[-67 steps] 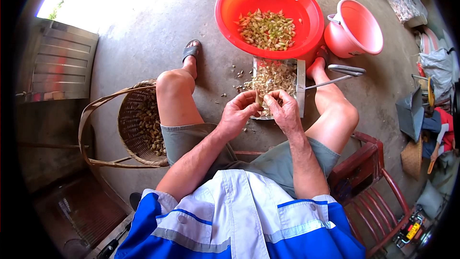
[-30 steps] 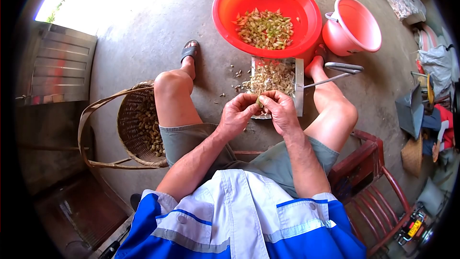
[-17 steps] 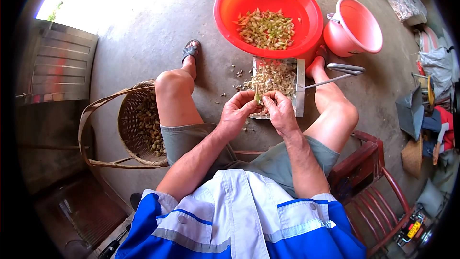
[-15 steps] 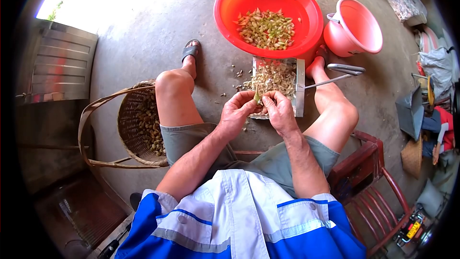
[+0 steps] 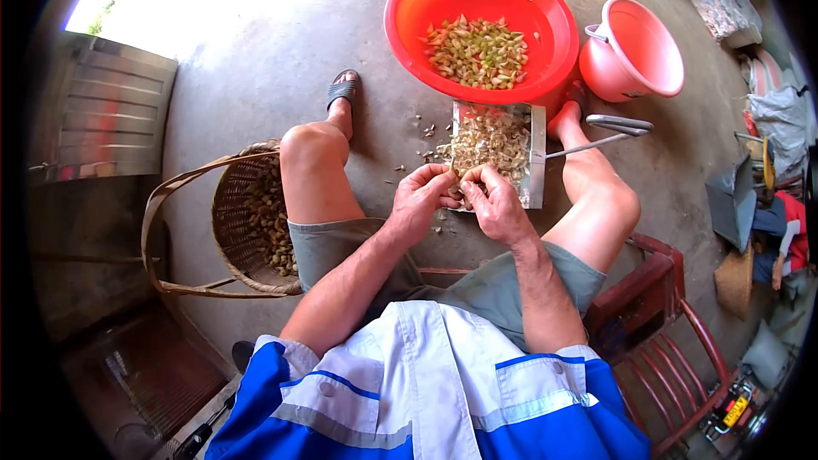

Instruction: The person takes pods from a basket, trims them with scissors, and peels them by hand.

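My left hand [image 5: 422, 202] and my right hand [image 5: 496, 206] meet at the fingertips above the near edge of a metal dustpan [image 5: 537, 162]. Both are closed in a pinch around a small pale-green pointed piece, now mostly hidden by the fingers; its exact kind is unclear. Dry, pale peelings [image 5: 494, 140] cover the dustpan, and some scraps lie on the floor to its left. Beyond it, a red basin [image 5: 399, 43] holds a heap of greenish-white pointed pieces [image 5: 479, 53]. Left of my knee, a wicker basket [image 5: 228, 243] contains many brownish, unpeeled-looking pieces [image 5: 271, 226].
A pink bucket [image 5: 626, 51] stands right of the basin. The dustpan's long handle [image 5: 588, 146] reaches over my right shin. A dark red wooden chair [image 5: 665, 332] is at my right, with bags and household items along that wall. Metal panelling [image 5: 111, 111] stands at left.
The fingertips have drawn together, so the greenish piece that stuck up between them is now mostly covered. The view has shifted slightly; basin, basket and dustpan stay put.
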Tool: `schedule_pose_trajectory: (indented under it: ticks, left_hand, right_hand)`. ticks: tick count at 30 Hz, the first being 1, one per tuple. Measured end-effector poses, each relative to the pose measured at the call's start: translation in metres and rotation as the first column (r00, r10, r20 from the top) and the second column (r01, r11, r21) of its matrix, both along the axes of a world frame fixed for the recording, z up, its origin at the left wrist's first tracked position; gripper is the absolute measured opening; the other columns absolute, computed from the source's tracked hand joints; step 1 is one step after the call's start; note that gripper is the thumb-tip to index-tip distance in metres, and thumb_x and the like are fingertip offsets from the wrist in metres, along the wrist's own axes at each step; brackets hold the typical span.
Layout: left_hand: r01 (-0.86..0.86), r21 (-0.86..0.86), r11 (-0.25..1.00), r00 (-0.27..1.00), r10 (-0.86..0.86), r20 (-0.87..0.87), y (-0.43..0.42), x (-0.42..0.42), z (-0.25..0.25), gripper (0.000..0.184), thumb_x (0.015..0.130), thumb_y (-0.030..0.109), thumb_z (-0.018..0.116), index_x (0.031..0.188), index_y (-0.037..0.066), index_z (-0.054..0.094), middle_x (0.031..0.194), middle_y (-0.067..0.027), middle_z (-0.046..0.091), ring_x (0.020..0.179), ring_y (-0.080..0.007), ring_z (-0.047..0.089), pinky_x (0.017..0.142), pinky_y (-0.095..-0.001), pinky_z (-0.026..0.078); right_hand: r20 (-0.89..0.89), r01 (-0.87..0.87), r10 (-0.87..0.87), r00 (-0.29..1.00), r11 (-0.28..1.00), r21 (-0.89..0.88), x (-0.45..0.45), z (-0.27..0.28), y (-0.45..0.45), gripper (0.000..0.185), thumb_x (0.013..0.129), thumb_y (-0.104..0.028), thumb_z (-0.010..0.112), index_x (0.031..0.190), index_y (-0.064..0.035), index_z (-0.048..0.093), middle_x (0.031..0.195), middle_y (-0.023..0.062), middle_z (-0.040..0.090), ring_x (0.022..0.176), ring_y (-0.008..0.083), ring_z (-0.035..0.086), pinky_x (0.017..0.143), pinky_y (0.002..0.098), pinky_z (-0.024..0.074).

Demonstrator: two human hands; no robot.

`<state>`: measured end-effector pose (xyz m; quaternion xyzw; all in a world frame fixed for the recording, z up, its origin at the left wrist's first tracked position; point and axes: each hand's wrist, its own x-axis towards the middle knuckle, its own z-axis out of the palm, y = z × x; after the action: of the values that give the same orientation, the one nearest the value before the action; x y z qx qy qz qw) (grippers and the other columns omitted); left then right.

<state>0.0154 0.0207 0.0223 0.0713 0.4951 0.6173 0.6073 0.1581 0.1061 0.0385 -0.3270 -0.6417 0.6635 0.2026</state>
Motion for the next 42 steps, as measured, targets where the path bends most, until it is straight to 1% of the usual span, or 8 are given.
schedule_pose_trajectory:
  ticks: [4, 16, 20, 23, 27, 31, 37, 42]
  left_hand:
    - [-0.08, 0.029, 0.996, 0.994, 0.078, 0.074, -0.003, 0.002, 0.0, 0.015, 0.095, 0.013, 0.057, 0.104, 0.001, 0.057, 0.088, -0.0075, 0.065, 0.073, -0.014, 0.065, 0.066, -0.0264, 0.056]
    - [-0.218, 0.033, 0.975, 0.966, 0.211, 0.152, 0.005, -0.012, 0.002, 0.017, 0.097, 0.015, 0.054, 0.104, 0.0, 0.054, 0.096, -0.0112, 0.063, 0.08, -0.0188, 0.065, 0.072, -0.0295, 0.056]
    - [-0.218, 0.045, 0.975, 0.951, 0.202, 0.235, 0.005, -0.009, 0.005, 0.017, 0.097, 0.013, 0.053, 0.108, 0.0, 0.053, 0.1, -0.0114, 0.062, 0.088, -0.0209, 0.066, 0.08, -0.0313, 0.056]
    - [-0.192, 0.046, 0.98, 0.945, 0.172, 0.278, 0.003, -0.008, 0.005, 0.018, 0.096, 0.012, 0.054, 0.11, 0.0, 0.053, 0.102, -0.0114, 0.062, 0.091, -0.0217, 0.066, 0.083, -0.0317, 0.056]
    - [-0.145, 0.087, 0.986, 0.964, 0.121, 0.236, 0.003, -0.004, 0.002, 0.019, 0.094, 0.008, 0.058, 0.111, 0.001, 0.055, 0.103, -0.0102, 0.062, 0.092, -0.0223, 0.066, 0.085, -0.0336, 0.056]
    - [-0.118, 0.107, 0.987, 0.966, 0.089, 0.244, 0.002, -0.001, 0.002, 0.023, 0.094, 0.007, 0.058, 0.115, 0.0, 0.055, 0.106, -0.0111, 0.062, 0.093, -0.0222, 0.066, 0.084, -0.0334, 0.056]
    - [-0.046, 0.105, 0.993, 0.971, 0.02, 0.239, 0.001, -0.002, 0.009, 0.024, 0.095, 0.008, 0.057, 0.117, -0.001, 0.054, 0.108, -0.0125, 0.063, 0.095, -0.0232, 0.066, 0.084, -0.033, 0.056]
    - [-0.026, 0.089, 0.996, 0.97, 0.004, 0.245, 0.001, -0.001, 0.008, 0.024, 0.097, 0.01, 0.053, 0.118, -0.001, 0.054, 0.108, -0.0149, 0.064, 0.097, -0.0226, 0.066, 0.083, -0.031, 0.056]
  right_hand:
    - [0.024, -0.096, 0.097, 0.995, 0.994, -0.044, 0.002, 0.005, 0.004, 0.008, 0.097, -0.008, 0.053, 0.097, -0.0004, 0.055, 0.079, 0.0002, 0.055, 0.069, 0.0054, 0.05, 0.063, 0.0212, 0.0447]
    - [-0.1, -0.202, 0.184, 0.978, 0.953, -0.224, 0.008, 0.014, 0.004, 0.01, 0.097, -0.01, 0.052, 0.095, -0.0007, 0.055, 0.078, 0.0023, 0.057, 0.067, 0.0075, 0.053, 0.064, 0.0229, 0.0466]
    - [-0.16, 0.003, -0.05, 0.986, 0.958, -0.286, 0.004, 0.015, 0.003, 0.008, 0.097, -0.008, 0.052, 0.097, -0.0003, 0.055, 0.079, 0.0041, 0.061, 0.069, 0.0078, 0.057, 0.065, 0.0223, 0.048]
    - [-0.08, 0.049, -0.068, 0.995, 0.975, -0.217, 0.009, 0.007, 0.01, 0.005, 0.095, -0.006, 0.052, 0.095, -0.0018, 0.055, 0.073, 0.0015, 0.059, 0.068, 0.0066, 0.058, 0.062, 0.022, 0.0476]
    - [-0.09, 0.156, -0.183, 0.979, 0.956, -0.25, 0.01, 0.004, 0.014, 0.005, 0.091, -0.005, 0.055, 0.093, -0.0016, 0.057, 0.071, -0.001, 0.057, 0.059, 0.0044, 0.049, 0.056, 0.0194, 0.042]
    - [-0.214, 0.168, -0.307, 0.927, 0.852, -0.496, 0.006, 0.0, 0.013, 0.006, 0.092, -0.007, 0.055, 0.093, -0.0013, 0.058, 0.074, 0.001, 0.058, 0.059, 0.0051, 0.048, 0.055, 0.0202, 0.0421]
    - [-0.196, 0.239, -0.372, 0.907, 0.839, -0.489, -0.005, 0.007, 0.007, 0.007, 0.094, -0.007, 0.055, 0.098, -0.0007, 0.057, 0.078, 0.0029, 0.058, 0.06, 0.0067, 0.05, 0.057, 0.0213, 0.0442]
    - [-0.192, 0.218, -0.315, 0.929, 0.889, -0.403, 0.002, -0.01, 0.013, 0.012, 0.093, -0.01, 0.059, 0.101, -0.0004, 0.058, 0.082, 0.0027, 0.061, 0.065, 0.0059, 0.053, 0.059, 0.0214, 0.0461]
